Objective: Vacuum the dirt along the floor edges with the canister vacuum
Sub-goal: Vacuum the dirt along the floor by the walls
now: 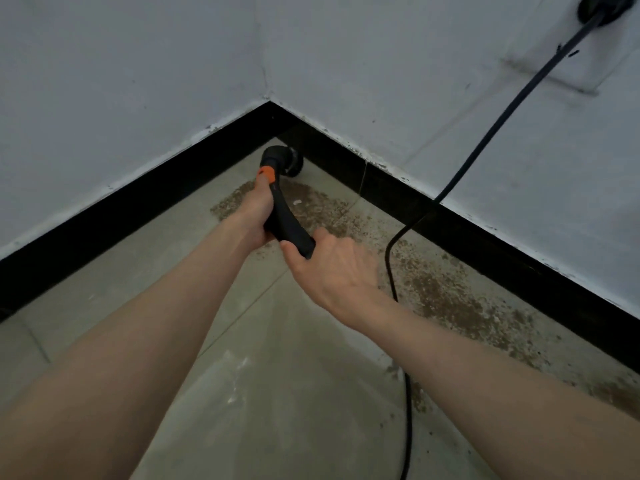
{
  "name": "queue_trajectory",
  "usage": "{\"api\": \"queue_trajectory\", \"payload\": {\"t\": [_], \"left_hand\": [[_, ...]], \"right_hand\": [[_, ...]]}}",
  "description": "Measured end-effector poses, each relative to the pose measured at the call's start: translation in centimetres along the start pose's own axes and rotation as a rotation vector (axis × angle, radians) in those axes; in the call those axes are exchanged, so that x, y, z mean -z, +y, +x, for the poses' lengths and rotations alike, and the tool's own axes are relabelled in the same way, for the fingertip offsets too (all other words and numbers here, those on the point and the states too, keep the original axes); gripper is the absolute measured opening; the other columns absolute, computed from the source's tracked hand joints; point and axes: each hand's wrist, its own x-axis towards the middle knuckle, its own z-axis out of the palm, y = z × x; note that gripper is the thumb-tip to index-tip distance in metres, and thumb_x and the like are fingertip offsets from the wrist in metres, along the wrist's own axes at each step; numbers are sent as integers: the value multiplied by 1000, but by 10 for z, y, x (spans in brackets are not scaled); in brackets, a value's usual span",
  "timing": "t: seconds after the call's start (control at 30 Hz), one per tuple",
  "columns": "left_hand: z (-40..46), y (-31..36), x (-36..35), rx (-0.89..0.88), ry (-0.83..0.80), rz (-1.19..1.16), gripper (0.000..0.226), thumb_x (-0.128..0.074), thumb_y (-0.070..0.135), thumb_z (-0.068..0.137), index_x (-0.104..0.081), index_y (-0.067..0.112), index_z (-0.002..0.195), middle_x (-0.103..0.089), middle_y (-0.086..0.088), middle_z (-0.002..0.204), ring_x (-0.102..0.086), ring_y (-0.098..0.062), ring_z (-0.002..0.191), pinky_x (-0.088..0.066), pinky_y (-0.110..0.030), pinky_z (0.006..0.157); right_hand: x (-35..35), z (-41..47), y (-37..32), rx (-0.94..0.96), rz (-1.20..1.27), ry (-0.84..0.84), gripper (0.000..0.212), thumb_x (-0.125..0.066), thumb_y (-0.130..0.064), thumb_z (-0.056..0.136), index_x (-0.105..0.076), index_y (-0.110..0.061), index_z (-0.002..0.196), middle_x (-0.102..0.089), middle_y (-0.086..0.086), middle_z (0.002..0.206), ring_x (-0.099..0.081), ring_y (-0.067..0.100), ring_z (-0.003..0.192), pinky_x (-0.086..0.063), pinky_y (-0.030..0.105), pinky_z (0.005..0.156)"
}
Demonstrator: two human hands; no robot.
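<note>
A black curved vacuum handle (287, 220) with an orange collar (266, 174) points into the room corner. Its round black brush nozzle (290, 160) sits on the floor against the black skirting (388, 188). My left hand (254, 216) grips the upper part of the handle just below the orange collar. My right hand (332, 268) holds the handle's lower end, fingers curled under it. Brown dirt (446, 292) lies scattered in a band along the right-hand floor edge, with a patch (235, 199) near the corner. The canister is out of view.
A black power cord (398, 258) runs from a wall socket (602, 8) at top right, down the white wall and across the grey tiled floor (277, 393) between my arms. White walls meet at the corner.
</note>
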Motion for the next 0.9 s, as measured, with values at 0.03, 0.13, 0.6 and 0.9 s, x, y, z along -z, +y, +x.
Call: {"api": "queue_trajectory", "payload": {"t": [0.03, 0.13, 0.6, 0.9], "left_hand": [[3, 3, 10, -1, 18, -8, 45, -40, 59, 93, -51, 16, 97, -52, -5, 83, -52, -19, 69, -45, -29, 57], [10, 10, 38, -26, 99, 6, 40, -40, 58, 93, -49, 19, 96, -50, -5, 84, -50, -18, 69, -43, -29, 57], [29, 12, 66, 91, 107, 27, 48, -37, 55, 95, -48, 10, 83, -49, -4, 73, -49, -18, 62, -42, -28, 53], [26, 9, 47, 76, 46, 87, 45, -36, 56, 95, -48, 12, 89, -46, -4, 72, -46, -17, 60, -42, -27, 52]], "right_hand": [[-4, 3, -8, 13, 15, -7, 45, -36, -65, 91, -43, -21, 90, -38, -1, 64, -44, 26, 67, -31, 34, 56], [-16, 14, -31, 40, 56, -35, 49, -38, -64, 91, -53, -18, 98, -44, 1, 71, -46, 27, 71, -31, 34, 57], [-35, 32, -55, 56, 109, -78, 53, -40, -61, 93, -58, -15, 113, -62, 9, 97, -60, 32, 94, -36, 35, 65], [-26, 25, -39, 7, 113, -69, 53, -40, -61, 92, -57, -14, 109, -48, 4, 81, -51, 27, 79, -36, 35, 64]]}}
